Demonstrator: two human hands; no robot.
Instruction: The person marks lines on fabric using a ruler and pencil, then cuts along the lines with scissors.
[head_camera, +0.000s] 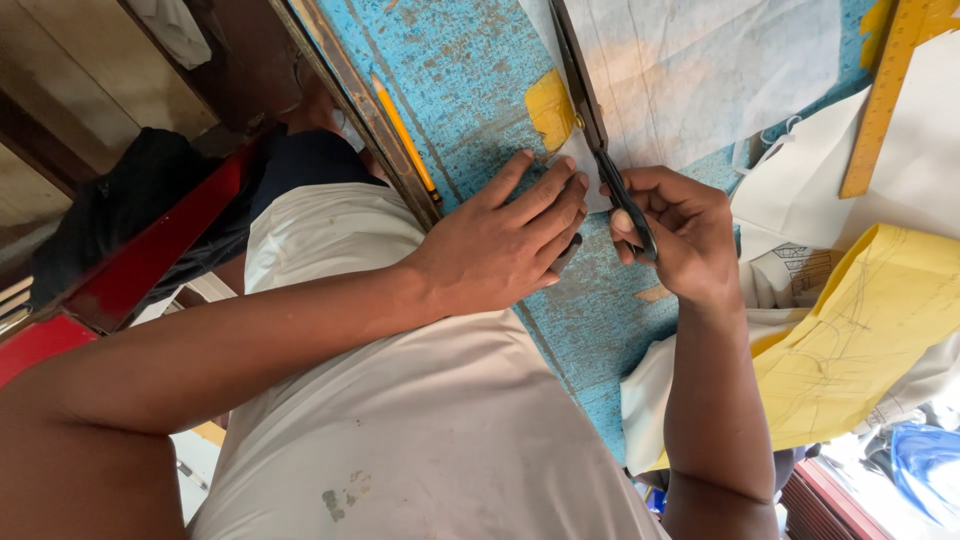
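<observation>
The scissors (600, 120) lie along the edge of the white fabric (700, 70) at the middle of the blue desk (450, 80). The right hand (680, 235) is closed around the black handles. The left hand (510, 235), fingers spread, presses flat on the fabric corner, apparently to keep it from shifting. A yellow pencil (405, 135) lies left; a yellow ruler (885, 95) and yellow pattern paper (860, 340) lie right.

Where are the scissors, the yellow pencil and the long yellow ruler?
scissors (628, 205): head view, on the black handle.
yellow pencil (402, 128): head view, middle of its shaft.
yellow ruler (880, 100): head view, middle of the strip.
</observation>
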